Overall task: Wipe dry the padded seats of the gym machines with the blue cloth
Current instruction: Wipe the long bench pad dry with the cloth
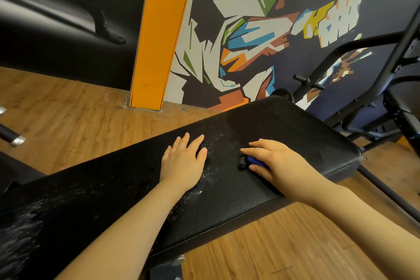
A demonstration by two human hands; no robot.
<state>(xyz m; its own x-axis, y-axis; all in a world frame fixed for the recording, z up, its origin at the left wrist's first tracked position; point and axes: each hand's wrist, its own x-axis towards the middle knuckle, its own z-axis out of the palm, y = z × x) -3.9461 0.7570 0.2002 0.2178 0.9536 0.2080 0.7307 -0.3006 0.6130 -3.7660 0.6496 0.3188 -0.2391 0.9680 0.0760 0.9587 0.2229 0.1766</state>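
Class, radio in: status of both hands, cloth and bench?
Left hand flat on bench pad. Right hand presses blue cloth. Droplets remain. Nothing blocking.

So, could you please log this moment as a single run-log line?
left hand: flat on padded seat | right hand: pressing blue cloth onto seat | droplets visible on seat | wiping unfinished

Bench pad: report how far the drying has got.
Done: the far end of the black bench pad looks free of droplets. In hand: the right hand presses the blue cloth on the pad mid-length, while the left hand rests flat on it. Left: the droplets between the hands and the wet patch at the near end.
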